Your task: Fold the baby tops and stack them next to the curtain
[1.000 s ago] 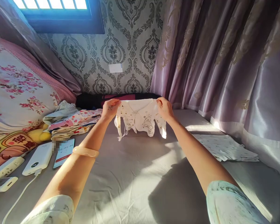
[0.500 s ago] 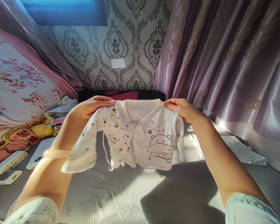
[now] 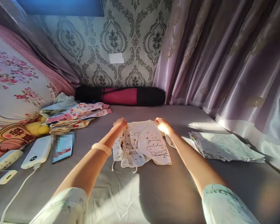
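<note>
A small white baby shirt (image 3: 151, 143) with a cartoon animal print and tie strings is spread over the grey bedsheet, its front facing up. My left hand (image 3: 120, 123) grips it at the left shoulder, fingers closed on the cloth. At the other shoulder my right hand (image 3: 162, 125), bright with sunlight, is closed on the fabric too. The left sleeve is bunched beneath my left hand, and part of the right sleeve shows beside my right wrist. A pale bangle (image 3: 101, 148) circles my left wrist.
To the right lies a stack of folded white cloths (image 3: 226, 146). On the left are a pile of baby clothes (image 3: 77, 113), a phone (image 3: 65, 147), a white power bank (image 3: 36, 152) with a cable, and a power strip (image 3: 6, 160). A black and pink roll (image 3: 120, 95) lies along the wall.
Both hands have moved forward and down with the baby shirt, from held up in the air to the bed. The hands are closer together, and the phone and clothes pile are now uncovered.
</note>
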Demonstrator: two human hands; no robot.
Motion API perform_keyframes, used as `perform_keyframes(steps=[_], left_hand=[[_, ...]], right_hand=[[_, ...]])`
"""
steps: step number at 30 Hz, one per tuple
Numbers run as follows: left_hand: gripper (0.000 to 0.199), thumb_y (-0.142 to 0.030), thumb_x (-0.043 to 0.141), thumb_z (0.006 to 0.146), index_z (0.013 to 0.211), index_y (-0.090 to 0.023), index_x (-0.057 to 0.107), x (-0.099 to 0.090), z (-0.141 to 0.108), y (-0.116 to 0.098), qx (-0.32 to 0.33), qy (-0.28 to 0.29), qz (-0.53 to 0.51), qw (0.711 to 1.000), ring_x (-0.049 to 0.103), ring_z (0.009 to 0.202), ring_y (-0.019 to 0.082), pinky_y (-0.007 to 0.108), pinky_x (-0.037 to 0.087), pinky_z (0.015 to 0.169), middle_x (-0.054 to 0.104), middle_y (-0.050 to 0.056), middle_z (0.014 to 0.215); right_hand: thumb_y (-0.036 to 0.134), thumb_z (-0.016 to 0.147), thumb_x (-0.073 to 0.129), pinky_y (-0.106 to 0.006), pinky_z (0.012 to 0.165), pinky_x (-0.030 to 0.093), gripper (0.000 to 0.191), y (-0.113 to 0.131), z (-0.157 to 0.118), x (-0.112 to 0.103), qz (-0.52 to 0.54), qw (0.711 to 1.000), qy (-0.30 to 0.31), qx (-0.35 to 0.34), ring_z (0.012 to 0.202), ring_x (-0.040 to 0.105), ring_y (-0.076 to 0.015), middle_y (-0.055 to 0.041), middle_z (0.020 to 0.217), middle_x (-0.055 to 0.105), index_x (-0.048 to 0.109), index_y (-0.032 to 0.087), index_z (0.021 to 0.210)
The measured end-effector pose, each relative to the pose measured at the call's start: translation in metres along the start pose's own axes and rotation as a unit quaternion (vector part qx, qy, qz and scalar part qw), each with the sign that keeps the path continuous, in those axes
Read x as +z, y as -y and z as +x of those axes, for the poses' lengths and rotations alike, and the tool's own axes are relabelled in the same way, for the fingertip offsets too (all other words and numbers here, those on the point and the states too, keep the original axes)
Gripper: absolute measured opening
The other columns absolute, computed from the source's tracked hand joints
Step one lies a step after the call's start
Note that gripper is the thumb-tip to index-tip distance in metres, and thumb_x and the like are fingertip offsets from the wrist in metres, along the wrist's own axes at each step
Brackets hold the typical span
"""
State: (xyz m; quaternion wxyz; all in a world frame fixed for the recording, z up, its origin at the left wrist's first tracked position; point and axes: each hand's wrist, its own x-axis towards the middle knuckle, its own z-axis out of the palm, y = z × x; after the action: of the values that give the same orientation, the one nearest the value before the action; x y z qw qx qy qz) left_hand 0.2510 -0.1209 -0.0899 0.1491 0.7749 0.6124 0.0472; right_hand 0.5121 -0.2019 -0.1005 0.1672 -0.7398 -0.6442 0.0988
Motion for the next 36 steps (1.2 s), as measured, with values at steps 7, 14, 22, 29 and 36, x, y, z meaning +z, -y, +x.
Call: perform_keyframes(steps=[7, 14, 22, 29, 36], left_hand=[[0.039, -0.022, 0.034, 0.096, 0.127, -0.018, 0.057, 0.045, -0.006, 0.001, 0.006, -0.040, 0.069, 0.997, 0.066, 0.107, 0.031, 0.036, 0.050, 0.076, 0.067, 0.019, 0.116], [0.040, -0.033, 0.026, 0.101, 0.125, -0.024, 0.057, 0.043, 0.026, 0.031, 0.125, -0.046, 0.108, 0.985, 0.067, 0.099, 0.026, 0.032, 0.046, 0.074, 0.066, 0.012, 0.119], [0.040, -0.031, 0.029, 0.101, 0.125, -0.024, 0.060, 0.022, 0.071, 0.046, 0.216, -0.025, 0.171, 0.961, 0.067, 0.096, 0.024, 0.029, 0.044, 0.074, 0.067, 0.011, 0.117], [0.033, -0.034, 0.038, 0.099, 0.119, -0.027, 0.063, 0.013, 0.104, 0.052, 0.213, -0.001, 0.164, 0.963, 0.067, 0.098, 0.024, 0.030, 0.045, 0.078, 0.069, 0.008, 0.114], [0.039, -0.042, 0.035, 0.102, 0.120, -0.021, 0.061, 0.015, 0.131, 0.051, 0.205, -0.042, 0.203, 0.957, 0.067, 0.105, 0.027, 0.032, 0.047, 0.081, 0.066, 0.015, 0.123]], right_hand=[[0.033, 0.103, 0.029, -0.030, 0.076, 0.040, 0.038, -0.014, -0.001, 0.023, -0.059, 0.998, -0.005, -0.023, 0.097, 0.061, -0.0226, -0.0086, 0.114, 0.065, 0.065, 0.024, 0.108], [0.036, 0.104, 0.029, -0.032, 0.074, 0.041, 0.038, -0.024, 0.016, 0.030, -0.096, 0.994, -0.003, -0.048, 0.092, 0.063, -0.0223, -0.0076, 0.113, 0.065, 0.065, 0.028, 0.112], [0.038, 0.104, 0.027, -0.036, 0.079, 0.042, 0.038, -0.031, 0.049, 0.029, -0.147, 0.985, 0.009, -0.087, 0.094, 0.065, -0.0233, -0.0067, 0.115, 0.065, 0.063, 0.031, 0.115], [0.033, 0.103, 0.032, -0.038, 0.080, 0.041, 0.033, -0.034, 0.084, 0.027, -0.155, 0.982, 0.040, -0.100, 0.093, 0.064, -0.0237, -0.0079, 0.115, 0.065, 0.064, 0.031, 0.113], [0.035, 0.103, 0.033, -0.039, 0.084, 0.041, 0.032, -0.039, 0.107, 0.029, -0.162, 0.981, 0.029, -0.101, 0.096, 0.064, -0.0251, -0.0108, 0.120, 0.064, 0.062, 0.028, 0.116]])
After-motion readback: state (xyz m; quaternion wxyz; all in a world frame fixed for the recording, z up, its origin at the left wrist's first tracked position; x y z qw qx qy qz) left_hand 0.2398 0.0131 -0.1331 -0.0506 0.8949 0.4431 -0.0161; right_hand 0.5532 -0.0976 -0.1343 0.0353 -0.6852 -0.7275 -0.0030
